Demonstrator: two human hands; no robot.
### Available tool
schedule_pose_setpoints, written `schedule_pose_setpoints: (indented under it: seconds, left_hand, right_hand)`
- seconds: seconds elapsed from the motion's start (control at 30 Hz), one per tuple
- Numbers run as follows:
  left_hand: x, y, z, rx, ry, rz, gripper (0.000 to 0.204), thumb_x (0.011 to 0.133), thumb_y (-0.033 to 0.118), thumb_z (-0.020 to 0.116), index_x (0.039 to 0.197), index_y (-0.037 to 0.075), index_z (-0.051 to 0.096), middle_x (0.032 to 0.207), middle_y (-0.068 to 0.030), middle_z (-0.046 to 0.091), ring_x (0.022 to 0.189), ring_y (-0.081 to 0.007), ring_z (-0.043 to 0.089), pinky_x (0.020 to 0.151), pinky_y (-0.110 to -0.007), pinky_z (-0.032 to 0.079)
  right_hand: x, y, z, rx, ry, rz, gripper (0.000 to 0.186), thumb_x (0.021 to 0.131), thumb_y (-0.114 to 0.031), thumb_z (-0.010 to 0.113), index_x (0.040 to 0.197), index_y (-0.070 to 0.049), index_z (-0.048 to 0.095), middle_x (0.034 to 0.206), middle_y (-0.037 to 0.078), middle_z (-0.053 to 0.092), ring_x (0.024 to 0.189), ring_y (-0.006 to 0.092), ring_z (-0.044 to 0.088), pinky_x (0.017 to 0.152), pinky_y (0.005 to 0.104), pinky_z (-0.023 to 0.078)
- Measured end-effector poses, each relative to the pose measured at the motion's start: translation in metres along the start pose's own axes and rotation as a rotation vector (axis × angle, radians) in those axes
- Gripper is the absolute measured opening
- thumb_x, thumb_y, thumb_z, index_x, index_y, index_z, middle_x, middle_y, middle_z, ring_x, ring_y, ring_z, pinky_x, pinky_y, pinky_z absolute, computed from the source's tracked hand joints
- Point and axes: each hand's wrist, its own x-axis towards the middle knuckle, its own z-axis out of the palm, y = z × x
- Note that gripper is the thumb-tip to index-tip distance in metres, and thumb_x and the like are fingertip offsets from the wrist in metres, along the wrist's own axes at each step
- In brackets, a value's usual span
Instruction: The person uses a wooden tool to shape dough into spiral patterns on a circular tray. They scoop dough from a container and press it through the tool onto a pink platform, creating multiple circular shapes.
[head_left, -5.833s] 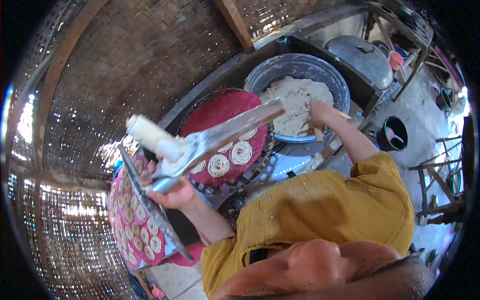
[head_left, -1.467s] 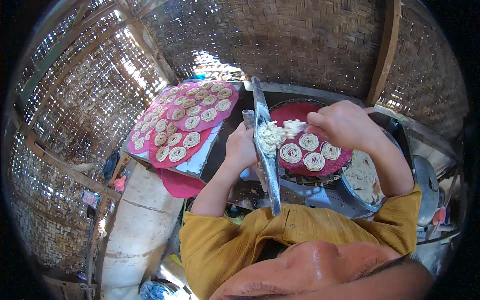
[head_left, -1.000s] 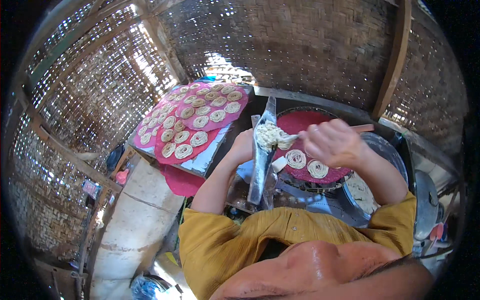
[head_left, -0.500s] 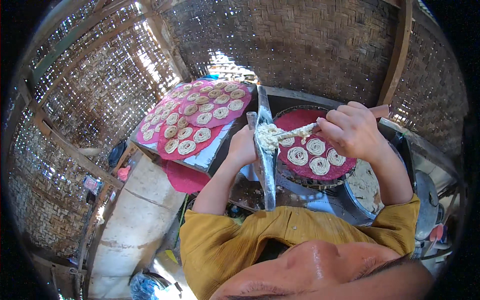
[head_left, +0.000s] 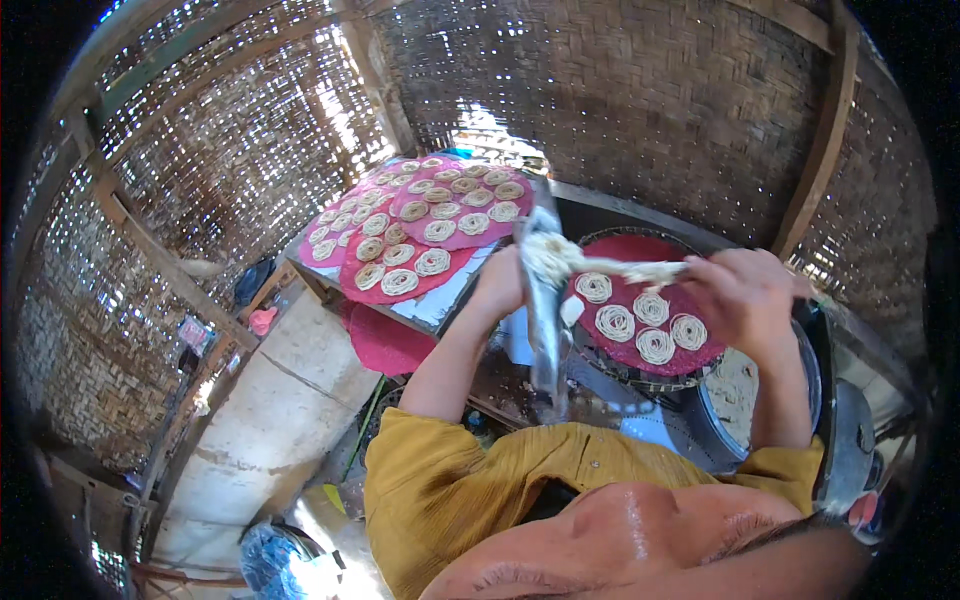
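Note:
My left hand (head_left: 500,285) is closed round the side of a long metal press (head_left: 546,340), held upright before my chest. Pale, sticky dough (head_left: 550,257) is heaped at its upper part. From the right, my right hand (head_left: 745,295) grips a dough-coated spatula (head_left: 632,268), whose far end meets the heap; its wooden handle shows beyond my fist. Below the spatula, several pale dough coils (head_left: 655,346) lie on a round red sheet (head_left: 625,246) set on a woven tray (head_left: 650,382). The blade itself is hidden by dough.
To the left, pink sheets (head_left: 455,235) with several dough coils cover a table. A metal pot (head_left: 705,408) with pale dough stands by my right forearm. Woven walls (head_left: 620,110) enclose the far side; a blue plastic bag (head_left: 268,560) sits at lower left.
The spatula has swung from a slant to nearly level as my right hand lowered. The press is tilted slightly differently. The whole scene has shifted rightward in view.

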Motion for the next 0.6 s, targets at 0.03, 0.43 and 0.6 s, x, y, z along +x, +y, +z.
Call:
schedule_pose_setpoints:
  seconds: [0.03,0.43,0.6]
  left_hand:
    - [-0.005,0.004,-0.005,-0.406,0.057,0.016,0.029,0.078,0.022,0.051,0.102,0.007,0.055,0.089,-0.0126,0.059,0.08,-0.0252,0.058,0.068,-0.036,0.049]
    - [0.008,0.01,0.046,-1.174,0.177,-0.226,0.029,0.084,0.021,0.041,0.098,0.0,0.054,0.088,-0.0123,0.059,0.077,-0.0224,0.059,0.069,-0.034,0.049]
    - [-0.014,0.026,0.013,-1.554,0.223,-0.129,0.024,0.079,0.013,0.049,0.098,0.0,0.055,0.087,-0.0103,0.061,0.076,-0.0207,0.06,0.067,-0.032,0.049]
  right_hand:
    - [-0.01,0.006,0.0,0.077,0.023,0.123,0.016,0.067,-0.015,0.066,0.08,-0.009,0.059,0.066,0.0,0.055,0.057,0.0148,0.052,0.051,0.0283,0.039]
    - [-0.041,-0.053,0.092,1.325,-0.067,0.893,0.01,0.078,-0.014,0.061,0.08,-0.005,0.059,0.07,-0.002,0.054,0.063,0.0032,0.047,0.054,0.0186,0.036]
    - [-0.064,-0.03,0.068,1.057,0.029,0.914,0.016,0.074,-0.015,0.065,0.082,-0.001,0.061,0.07,-0.002,0.057,0.065,0.004,0.05,0.06,0.0205,0.041]
